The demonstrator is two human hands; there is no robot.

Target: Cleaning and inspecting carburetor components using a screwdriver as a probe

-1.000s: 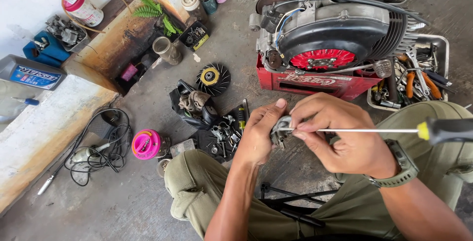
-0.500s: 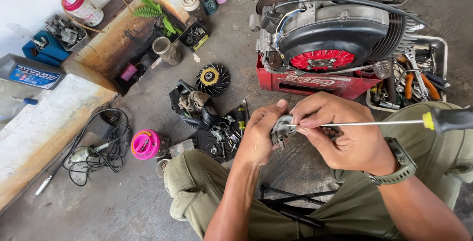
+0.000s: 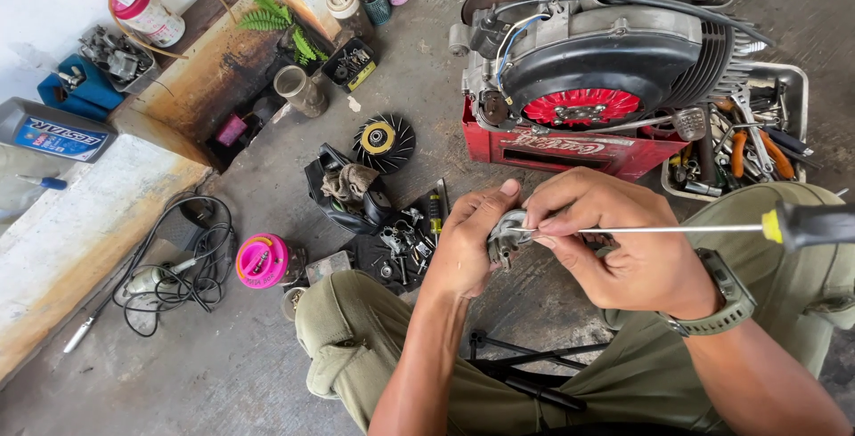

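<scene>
My left hand (image 3: 468, 244) grips a small grey metal part (image 3: 504, 238) above my lap. My right hand (image 3: 614, 240) pinches the thin shaft of a long screwdriver (image 3: 677, 229) close to its tip, which rests in the part. The screwdriver's black and yellow handle (image 3: 806, 226) sticks out to the right over my knee. A green watch sits on my right wrist. The part is mostly hidden by my fingers.
A scooter engine (image 3: 606, 53) with a red fan sits on a red crate (image 3: 570, 153) ahead. A metal tray of tools (image 3: 757, 138) is at right. Loose parts, a black disc (image 3: 385, 140), a pink tub (image 3: 260, 260), coiled cable (image 3: 178, 267) and bottles lie on the concrete floor.
My hands and the part have stayed close together, shifting slightly. The screwdriver handle has risen a little to the right as my right hand adjusts the shaft.
</scene>
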